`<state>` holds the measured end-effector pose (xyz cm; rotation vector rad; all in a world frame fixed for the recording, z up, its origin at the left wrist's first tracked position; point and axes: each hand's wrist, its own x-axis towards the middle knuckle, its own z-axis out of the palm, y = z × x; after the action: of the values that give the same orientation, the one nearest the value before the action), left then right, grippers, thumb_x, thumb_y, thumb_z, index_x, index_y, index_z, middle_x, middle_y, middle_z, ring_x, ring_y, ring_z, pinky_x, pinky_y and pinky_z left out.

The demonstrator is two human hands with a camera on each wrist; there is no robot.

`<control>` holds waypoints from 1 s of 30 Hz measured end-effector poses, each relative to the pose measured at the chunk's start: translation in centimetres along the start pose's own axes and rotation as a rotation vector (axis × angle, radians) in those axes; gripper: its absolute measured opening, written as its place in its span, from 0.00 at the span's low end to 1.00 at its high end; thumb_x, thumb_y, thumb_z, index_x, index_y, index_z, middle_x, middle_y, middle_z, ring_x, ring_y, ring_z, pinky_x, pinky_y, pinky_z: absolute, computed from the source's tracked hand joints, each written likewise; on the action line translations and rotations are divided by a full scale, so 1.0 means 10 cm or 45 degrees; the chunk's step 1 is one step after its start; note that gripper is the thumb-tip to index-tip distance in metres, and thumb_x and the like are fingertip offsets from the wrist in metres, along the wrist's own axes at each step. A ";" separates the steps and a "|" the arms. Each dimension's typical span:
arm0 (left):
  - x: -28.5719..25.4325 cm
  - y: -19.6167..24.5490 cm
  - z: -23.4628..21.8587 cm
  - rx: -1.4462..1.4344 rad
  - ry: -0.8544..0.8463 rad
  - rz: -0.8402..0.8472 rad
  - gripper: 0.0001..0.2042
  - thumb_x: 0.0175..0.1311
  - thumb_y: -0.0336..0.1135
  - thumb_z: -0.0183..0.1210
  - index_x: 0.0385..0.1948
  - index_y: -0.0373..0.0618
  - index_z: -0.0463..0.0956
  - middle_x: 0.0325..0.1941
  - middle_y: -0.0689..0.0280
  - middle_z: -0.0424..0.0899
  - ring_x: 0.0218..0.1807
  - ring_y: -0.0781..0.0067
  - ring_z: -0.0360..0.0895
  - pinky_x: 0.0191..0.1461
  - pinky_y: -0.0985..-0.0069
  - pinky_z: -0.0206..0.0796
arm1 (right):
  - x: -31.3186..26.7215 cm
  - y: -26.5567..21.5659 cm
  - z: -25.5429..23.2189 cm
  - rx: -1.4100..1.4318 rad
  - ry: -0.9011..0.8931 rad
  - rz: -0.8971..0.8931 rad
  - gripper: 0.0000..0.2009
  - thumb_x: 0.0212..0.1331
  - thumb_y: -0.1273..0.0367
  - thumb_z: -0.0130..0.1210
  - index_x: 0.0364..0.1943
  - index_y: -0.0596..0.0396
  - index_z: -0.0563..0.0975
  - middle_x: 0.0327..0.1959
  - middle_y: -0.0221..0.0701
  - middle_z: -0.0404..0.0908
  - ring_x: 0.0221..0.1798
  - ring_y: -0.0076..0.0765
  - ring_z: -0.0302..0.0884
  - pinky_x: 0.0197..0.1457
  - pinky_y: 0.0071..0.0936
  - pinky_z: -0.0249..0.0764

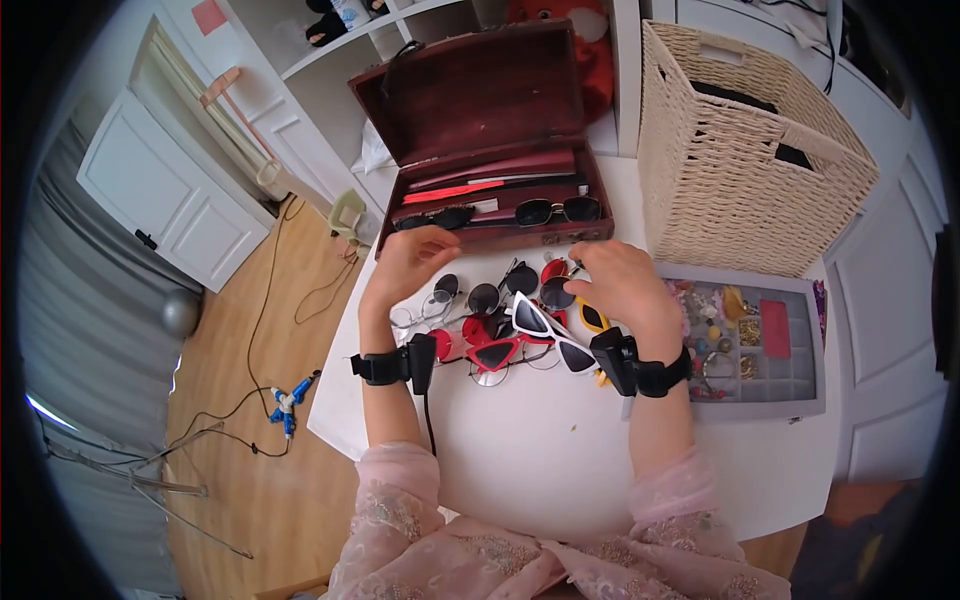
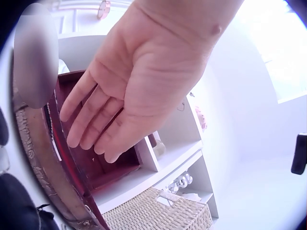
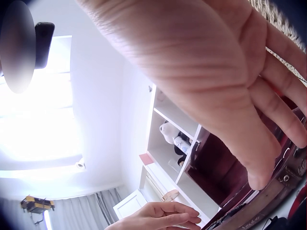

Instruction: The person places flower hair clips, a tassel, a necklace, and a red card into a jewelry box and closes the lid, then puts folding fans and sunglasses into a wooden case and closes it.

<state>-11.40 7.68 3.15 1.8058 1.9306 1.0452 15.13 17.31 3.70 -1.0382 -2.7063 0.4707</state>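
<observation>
My left hand [image 1: 408, 268] hovers in front of an open dark red wooden box [image 1: 480, 238], its fingers loosely extended and nothing in them. In the left wrist view the palm of the left hand [image 2: 139, 86] faces the camera, fingers straight. My right hand [image 1: 628, 288] reaches over the right side of a pile of sunglasses, thumb and fingers apart. Its fingertips are right at a pair of round dark sunglasses [image 1: 558, 293]. Below lie white cat-eye sunglasses [image 1: 545, 325], red cat-eye sunglasses [image 1: 493, 353] and several other pairs. Inside the box sit metal-framed sunglasses [image 1: 556, 210] and dark-framed sunglasses [image 1: 437, 218].
A woven basket [image 1: 750, 190] stands at the back right of the white table [image 1: 500, 450]. In front of it lies a grey compartment case [image 1: 800, 375] with jewellery. Behind the box rises a white shelf [image 1: 300, 52]. A cable with a blue-white connector [image 1: 288, 402] lies on the floor.
</observation>
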 end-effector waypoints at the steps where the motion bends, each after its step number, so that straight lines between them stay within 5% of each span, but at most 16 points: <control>1: -0.04 -0.02 -0.08 -0.055 0.013 0.005 0.08 0.56 0.29 0.61 0.34 0.34 0.78 0.32 0.62 0.83 0.36 0.74 0.80 0.42 0.78 0.73 | 0.00 0.00 0.01 -0.006 -0.005 -0.002 0.17 0.48 0.64 0.60 0.43 0.57 0.77 0.39 0.39 0.81 0.45 0.46 0.76 0.50 0.37 0.70; 4: -0.14 -0.16 -0.32 -0.083 0.165 -0.074 0.09 0.57 0.29 0.60 0.37 0.33 0.77 0.33 0.61 0.83 0.37 0.73 0.80 0.42 0.77 0.72 | 0.01 0.02 0.03 -0.019 0.016 -0.012 0.18 0.48 0.63 0.60 0.42 0.57 0.77 0.38 0.38 0.81 0.45 0.46 0.76 0.50 0.37 0.70; 6: -0.21 -0.26 -0.43 -0.062 0.221 -0.117 0.09 0.57 0.29 0.59 0.36 0.33 0.77 0.33 0.61 0.83 0.37 0.73 0.80 0.42 0.77 0.72 | 0.01 0.02 0.10 0.054 0.210 -0.146 0.11 0.45 0.67 0.63 0.29 0.60 0.77 0.25 0.43 0.79 0.36 0.50 0.77 0.39 0.40 0.71; 13: -0.29 -0.24 -0.50 -0.009 0.259 -0.092 0.10 0.56 0.30 0.60 0.37 0.33 0.77 0.32 0.59 0.83 0.36 0.71 0.81 0.41 0.76 0.73 | -0.03 -0.03 -0.01 0.071 0.239 -0.137 0.12 0.48 0.66 0.61 0.35 0.57 0.78 0.26 0.40 0.80 0.35 0.47 0.78 0.40 0.39 0.71; 15: -0.28 -0.24 -0.49 0.006 0.248 -0.029 0.11 0.56 0.32 0.60 0.37 0.33 0.77 0.32 0.59 0.83 0.35 0.71 0.81 0.41 0.76 0.73 | -0.01 -0.04 -0.06 0.119 0.200 -0.124 0.12 0.49 0.65 0.60 0.35 0.57 0.78 0.27 0.39 0.81 0.36 0.46 0.78 0.40 0.37 0.72; 21: -0.44 -0.51 -0.64 0.089 0.048 -0.328 0.16 0.54 0.37 0.62 0.39 0.34 0.77 0.35 0.56 0.83 0.37 0.66 0.81 0.40 0.73 0.72 | -0.10 -0.33 -0.09 0.274 0.114 -0.357 0.12 0.49 0.65 0.59 0.35 0.57 0.78 0.30 0.41 0.81 0.36 0.46 0.78 0.41 0.36 0.72; 25: -0.46 -0.60 -0.65 0.106 0.160 -0.258 0.17 0.52 0.38 0.63 0.40 0.35 0.77 0.36 0.56 0.83 0.37 0.64 0.82 0.39 0.72 0.72 | -0.01 -0.39 -0.02 -0.095 -0.174 -0.322 0.16 0.47 0.63 0.60 0.39 0.54 0.77 0.31 0.38 0.81 0.36 0.44 0.78 0.41 0.34 0.72; 30: -0.43 -0.47 -0.62 0.165 0.055 -0.312 0.19 0.51 0.39 0.64 0.42 0.36 0.76 0.36 0.56 0.82 0.39 0.64 0.81 0.40 0.71 0.71 | -0.09 -0.54 -0.14 -0.112 -0.197 -0.409 0.16 0.47 0.63 0.59 0.39 0.57 0.77 0.31 0.39 0.81 0.36 0.45 0.78 0.41 0.35 0.72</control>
<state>-18.22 1.95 3.17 1.5685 2.2242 0.9031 12.90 13.20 6.88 -0.5874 -2.9795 0.3901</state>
